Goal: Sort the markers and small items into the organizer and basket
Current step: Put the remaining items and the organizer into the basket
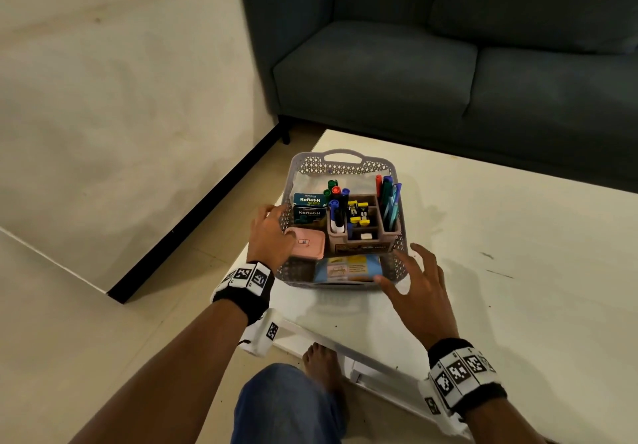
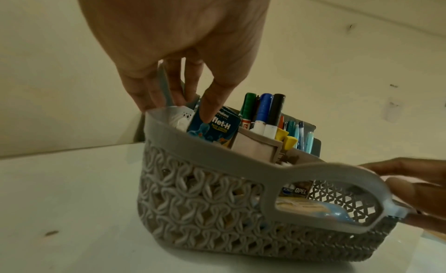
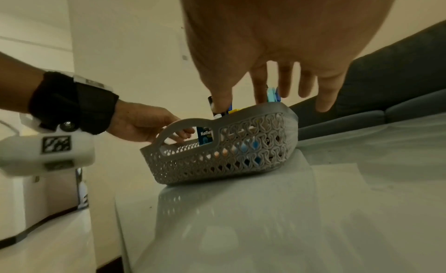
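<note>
A grey lattice basket (image 1: pixel 345 155) stands on the white table (image 1: pixel 500 271). Inside it a brown organizer (image 1: pixel 359 245) holds upright markers (image 1: pixel 336 202), teal and blue pens (image 1: pixel 388 198) and yellow clips (image 1: pixel 359 212). Koflet-H boxes (image 1: pixel 308 207), a pink box (image 1: pixel 310 243) and a blue packet (image 1: pixel 348 269) lie beside the organizer. My left hand (image 1: pixel 276 226) straddles the basket's left rim (image 2: pixel 164 128), fingers outside, thumb inside on a Koflet-H box (image 2: pixel 217 128). My right hand (image 1: pixel 411 281) is spread open against the front right corner of the basket (image 3: pixel 241 153).
A dark sofa (image 1: pixel 448 63) stands behind the table. The table's near edge runs just under my wrists, with my knee and bare foot (image 1: pixel 321 360) below it. Pale floor lies to the left. Bare tabletop stretches to the right of the basket.
</note>
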